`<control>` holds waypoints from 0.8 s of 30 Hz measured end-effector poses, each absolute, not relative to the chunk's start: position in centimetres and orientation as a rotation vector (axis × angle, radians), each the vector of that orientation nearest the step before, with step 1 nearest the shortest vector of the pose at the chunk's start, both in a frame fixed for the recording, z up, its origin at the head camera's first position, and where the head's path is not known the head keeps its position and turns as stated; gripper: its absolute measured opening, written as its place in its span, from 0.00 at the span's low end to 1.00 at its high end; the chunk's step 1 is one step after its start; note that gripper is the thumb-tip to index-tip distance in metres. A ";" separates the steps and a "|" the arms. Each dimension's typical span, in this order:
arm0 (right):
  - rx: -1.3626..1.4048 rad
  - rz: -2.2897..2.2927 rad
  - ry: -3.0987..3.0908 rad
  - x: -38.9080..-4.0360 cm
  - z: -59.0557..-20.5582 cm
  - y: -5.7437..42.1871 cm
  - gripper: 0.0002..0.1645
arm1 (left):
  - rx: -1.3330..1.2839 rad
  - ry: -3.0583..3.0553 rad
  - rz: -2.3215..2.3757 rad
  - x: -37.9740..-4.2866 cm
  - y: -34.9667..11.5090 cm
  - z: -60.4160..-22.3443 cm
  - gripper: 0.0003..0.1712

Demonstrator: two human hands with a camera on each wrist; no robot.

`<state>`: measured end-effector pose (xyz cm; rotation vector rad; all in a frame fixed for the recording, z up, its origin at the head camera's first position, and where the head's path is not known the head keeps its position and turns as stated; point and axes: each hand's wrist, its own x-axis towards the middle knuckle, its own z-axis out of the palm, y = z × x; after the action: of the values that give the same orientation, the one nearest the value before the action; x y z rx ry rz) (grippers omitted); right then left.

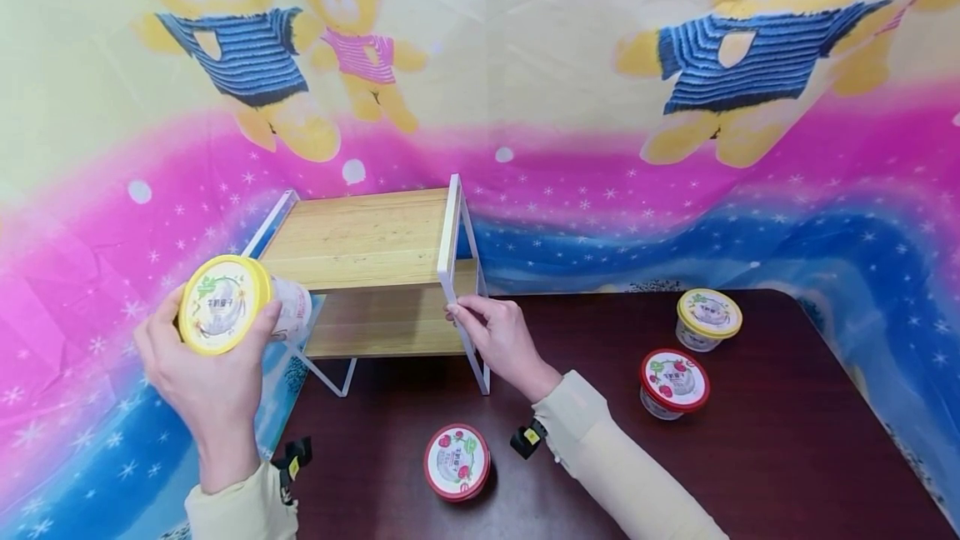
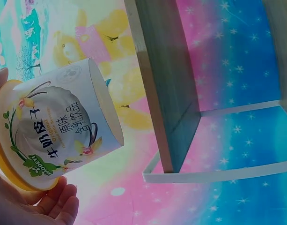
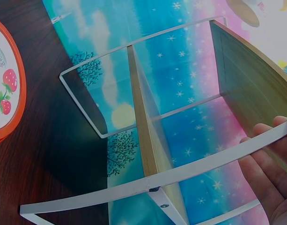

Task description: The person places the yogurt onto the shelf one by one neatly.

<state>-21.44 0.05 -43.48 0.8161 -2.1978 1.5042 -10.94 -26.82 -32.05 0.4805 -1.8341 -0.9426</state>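
My left hand (image 1: 206, 373) grips a paper cup with a yellow lid (image 1: 225, 304), raised at the left of a small two-tier shelf (image 1: 360, 236). In the left wrist view the cup (image 2: 63, 124) lies on its side, its printed wall and base facing the shelf boards. My right hand (image 1: 506, 340) pinches the white metal frame (image 1: 450, 248) at the shelf's right front. The right wrist view shows those fingers (image 3: 262, 176) around the white bar. Both wooden boards show no cups on their visible parts.
On the dark table (image 1: 570, 473), a red-lidded cup (image 1: 457, 462) stands in front of the shelf. Another red-lidded cup (image 1: 674, 382) and a yellow-lidded cup (image 1: 708, 317) stand at the right. A printed bear cloth (image 1: 555, 132) hangs behind.
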 end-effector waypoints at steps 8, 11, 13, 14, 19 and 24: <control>0.814 1.510 -2.201 -21.4 -43.5 0.0 0.11 | 0.463 -1.812 -0.957 -11.3 -27.0 -31.6 0.47; 0.810 1.514 -2.205 -21.4 -43.5 0.0 0.10 | 0.440 -1.807 -0.958 -11.4 -27.0 -31.4 0.47; 0.811 1.519 -2.206 -21.4 -43.5 0.0 0.10 | 0.435 -1.804 -0.966 -11.4 -26.8 -31.1 0.46; 0.811 1.521 -2.206 -21.4 -43.5 0.0 0.10 | 0.426 -1.800 -0.969 -11.4 -26.7 -31.0 0.46; 0.811 1.525 -2.198 -21.5 -43.6 0.1 0.10 | 0.416 -1.803 -0.978 -11.6 -26.3 -30.2 0.45; 0.811 1.528 -2.191 -21.4 -43.6 0.1 0.10 | 0.439 -1.828 -0.972 -12.0 -26.4 -29.9 0.46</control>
<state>-21.44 0.08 -43.61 0.8107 -2.1908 1.5279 -12.04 -26.39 -29.86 0.4392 -1.8275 -0.9720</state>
